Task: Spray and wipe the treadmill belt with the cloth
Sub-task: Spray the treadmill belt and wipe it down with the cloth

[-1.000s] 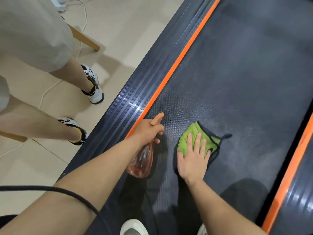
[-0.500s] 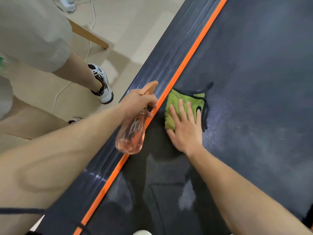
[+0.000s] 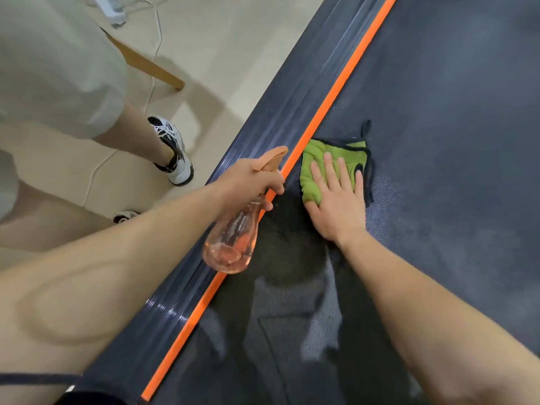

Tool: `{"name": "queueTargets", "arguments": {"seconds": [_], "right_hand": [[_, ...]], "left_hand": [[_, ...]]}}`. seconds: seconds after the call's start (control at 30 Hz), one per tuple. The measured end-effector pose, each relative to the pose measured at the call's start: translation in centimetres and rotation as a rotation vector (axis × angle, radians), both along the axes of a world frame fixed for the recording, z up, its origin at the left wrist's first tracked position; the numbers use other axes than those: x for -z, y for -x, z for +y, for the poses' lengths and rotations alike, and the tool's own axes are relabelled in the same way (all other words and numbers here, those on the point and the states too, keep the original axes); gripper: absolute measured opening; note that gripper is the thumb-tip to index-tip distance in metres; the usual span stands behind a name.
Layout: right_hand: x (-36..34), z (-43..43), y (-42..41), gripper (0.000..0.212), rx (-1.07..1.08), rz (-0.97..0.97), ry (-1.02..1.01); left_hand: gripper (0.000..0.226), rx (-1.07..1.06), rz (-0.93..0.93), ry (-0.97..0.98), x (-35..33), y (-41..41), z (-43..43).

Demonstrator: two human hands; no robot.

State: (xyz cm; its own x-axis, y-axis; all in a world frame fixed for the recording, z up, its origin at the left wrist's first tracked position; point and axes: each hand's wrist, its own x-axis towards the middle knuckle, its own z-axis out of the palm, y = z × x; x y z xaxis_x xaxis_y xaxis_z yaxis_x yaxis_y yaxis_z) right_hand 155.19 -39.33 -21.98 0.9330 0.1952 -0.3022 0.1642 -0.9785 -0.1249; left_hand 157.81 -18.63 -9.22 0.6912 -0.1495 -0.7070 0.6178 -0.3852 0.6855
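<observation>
The dark treadmill belt [image 3: 438, 171] fills the right side, with an orange stripe [image 3: 336, 92] along its left edge. A green cloth [image 3: 315, 168] with black trim lies flat on the belt right beside that stripe. My right hand [image 3: 339, 197] presses flat on the cloth, fingers spread. My left hand [image 3: 248, 179] grips the neck of a clear orange spray bottle [image 3: 233, 244], held tilted above the side rail, its nozzle pointing up and to the right. A little liquid sits in the bottle's bottom.
The grooved dark side rail [image 3: 263, 147] runs left of the stripe. Another person's legs in light shorts and black-and-white sneakers [image 3: 172, 150] stand on the beige floor at left. A wooden furniture leg [image 3: 146, 65], a white cable and a power strip [image 3: 111, 7] lie behind them.
My right hand has slid the cloth from mid-belt leftward and forward to the orange stripe. My left hand with the bottle has moved over the side rail. Little has shifted in the last half second.
</observation>
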Motion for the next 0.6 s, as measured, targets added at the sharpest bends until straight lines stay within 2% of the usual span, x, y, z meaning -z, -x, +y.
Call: {"name": "queueTargets", "arguments": {"seconds": [0.07,0.17,0.23,0.27,0.3,0.37,0.4,0.5,0.6], "right_hand": [[-0.1,1.8,5.3,0.086,0.01,0.018,-0.049],[-0.3,1.0,13.8,0.088,-0.255,0.089,-0.118],[0.2,-3.1,15.9,0.086,-0.444,0.081,-0.096],[0.4,-5.5,16.3,0.085,-0.447,0.059,-0.063],[0.3,-8.0,16.6,0.086,-0.342,0.068,-0.002],[-0.6,-12.4,18.8,0.089,0.079,0.141,0.08],[-1.1,-13.9,20.4,0.088,0.218,0.172,0.09],[-2.1,-14.6,25.8,0.084,0.288,0.324,0.082],[-1.8,-13.6,26.5,0.083,0.337,0.392,0.047]], "left_hand": [[0.052,0.016,-0.024,0.027,-0.4,-0.6,-1.0],[0.038,0.055,-0.028,0.073,-0.9,-0.9,-3.7],[0.036,0.126,-0.01,0.072,-0.8,-0.9,-5.9],[0.035,0.178,-0.005,0.087,-0.7,-0.8,-7.2],[0.034,0.223,-0.003,0.119,-0.5,-0.6,-8.6],[0.033,0.282,0.025,0.151,-0.4,-0.3,-11.5],[0.032,0.306,0.039,0.147,-0.2,0.0,-12.9],[0.038,0.389,0.075,0.119,1.0,1.3,-16.8],[0.048,0.445,0.1,0.102,2.1,3.2,-19.5]]}}
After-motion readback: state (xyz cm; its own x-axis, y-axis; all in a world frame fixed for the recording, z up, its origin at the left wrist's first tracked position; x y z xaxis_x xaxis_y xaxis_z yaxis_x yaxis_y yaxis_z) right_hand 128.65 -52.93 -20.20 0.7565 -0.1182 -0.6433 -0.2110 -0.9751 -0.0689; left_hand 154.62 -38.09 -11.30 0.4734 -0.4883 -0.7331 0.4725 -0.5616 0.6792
